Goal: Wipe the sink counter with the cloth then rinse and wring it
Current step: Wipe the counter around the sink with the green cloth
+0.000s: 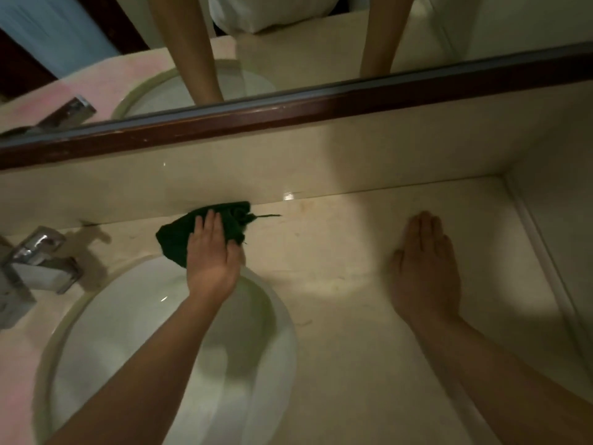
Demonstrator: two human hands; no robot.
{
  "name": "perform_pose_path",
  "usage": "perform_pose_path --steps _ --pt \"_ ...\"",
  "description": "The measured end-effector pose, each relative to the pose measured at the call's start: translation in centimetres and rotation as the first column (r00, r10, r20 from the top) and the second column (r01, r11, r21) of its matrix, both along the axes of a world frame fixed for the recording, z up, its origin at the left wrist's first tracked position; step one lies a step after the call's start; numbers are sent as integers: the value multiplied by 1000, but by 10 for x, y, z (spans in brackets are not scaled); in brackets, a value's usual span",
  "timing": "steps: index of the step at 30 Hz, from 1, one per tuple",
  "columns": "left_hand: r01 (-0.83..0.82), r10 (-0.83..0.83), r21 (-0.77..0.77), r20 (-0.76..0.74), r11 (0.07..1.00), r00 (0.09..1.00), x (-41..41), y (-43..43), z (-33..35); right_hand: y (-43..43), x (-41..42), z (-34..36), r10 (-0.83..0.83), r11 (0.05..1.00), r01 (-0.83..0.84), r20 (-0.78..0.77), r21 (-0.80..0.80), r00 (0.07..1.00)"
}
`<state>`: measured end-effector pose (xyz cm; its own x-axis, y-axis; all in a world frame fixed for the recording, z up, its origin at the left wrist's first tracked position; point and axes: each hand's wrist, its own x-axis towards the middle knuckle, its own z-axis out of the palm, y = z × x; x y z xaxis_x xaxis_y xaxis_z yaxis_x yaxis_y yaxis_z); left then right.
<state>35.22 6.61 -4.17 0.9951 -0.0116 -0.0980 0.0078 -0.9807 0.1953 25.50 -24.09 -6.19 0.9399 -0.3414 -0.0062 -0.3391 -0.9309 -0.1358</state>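
Observation:
A dark green cloth [175, 236] lies bunched on the beige stone counter [337, 252], right against the backsplash behind the sink. My left hand [211, 255] presses flat on top of the cloth, fingers together and pointing toward the wall. Over on the right side of the counter my right hand [425, 271] rests palm down with nothing in it. The white oval sink basin [128, 332] sits below my left forearm.
A chrome faucet [38, 261] stands at the left behind the basin. A mirror with a dark wooden frame [288, 110] runs along the backsplash. The counter ends at a side wall [552, 236] on the right.

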Motion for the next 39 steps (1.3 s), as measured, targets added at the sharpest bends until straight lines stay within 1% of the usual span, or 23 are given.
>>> perform_pose_path --steps 3,4,5,7,9,12,15,16,17,20,23,26,28,29,30,32,33,34,35,36,37,38,39 --pt "-143 143 -15 -5 990 990 3 -27 0 1 -2 -1 -1 1000 1 -2 3 1000" --pt "-162 162 -7 -16 987 987 3 -38 0 0 -1 -1 -2 1000 2 -2 3 1000" --pt "-132 132 16 -23 991 991 0 -50 0 0 -1 -1 1 1000 -1 0 2 1000" --pt "19 -15 64 -51 998 999 -9 -81 0 0 -1 -1 5 1000 -5 3 8 1000" --pt "173 -167 75 -82 982 982 -16 -119 1 1 -1 -4 2 1000 -2 19 21 1000" --pt "434 -433 -14 -104 901 895 -27 -169 5 -5 3 -6 13 996 -19 70 89 997" --pt "608 -612 -72 -70 791 788 -64 -177 8 -23 4 5 -23 949 -10 101 315 995" --pt "644 -649 -85 -58 760 758 -81 -170 6 -30 3 9 -23 931 -12 92 366 996" --pt "669 -676 -105 -60 736 734 -100 -161 4 -33 3 13 4 929 -34 84 369 996" --pt "727 -735 -106 -87 678 673 -169 -134 -4 -30 0 11 173 960 -179 49 216 984" --pt "785 -787 -69 -100 615 608 -239 -128 -2 -31 -1 10 232 965 -220 -78 141 970" --pt "824 -827 -88 -131 560 547 -294 -133 2 -33 -5 21 272 954 -238 -195 182 942" --pt "823 -839 -166 -138 543 526 -321 -124 6 -24 -29 27 281 942 -236 -178 237 943" --pt "809 -839 -224 -115 543 531 -330 -114 9 -16 -49 28 288 937 -243 -164 251 943" --pt "771 -817 -286 -93 570 569 -338 -102 10 -7 -73 27 299 931 -248 -169 267 939" --pt "595 -682 -424 -77 683 728 -344 -75 12 9 -116 25 315 914 -243 -193 325 929" --pt "511 -596 -447 -65 734 800 -344 -65 12 17 -133 27 302 904 -223 -175 366 937" --pt "441 -506 -422 -49 792 861 -343 -58 11 27 -148 33 283 889 -207 -135 408 950" --pt "409 -448 -343 -39 845 893 -341 -57 11 39 -160 41 283 876 -224 -80 428 956" --pt "411 -434 -248 -41 877 900 -339 -59 13 52 -172 49 309 865 -273 -19 420 951" --pt "401 -421 -216 -51 890 906 -339 -64 16 65 -183 57 357 852 -342 39 395 933" --pt "354 -382 -266 -59 897 922 -339 -67 21 78 -194 64 410 834 -412 88 367 908" --pt "270 -308 -371 -44 889 950 -340 -64 26 91 -206 69 465 814 -477 120 332 877"
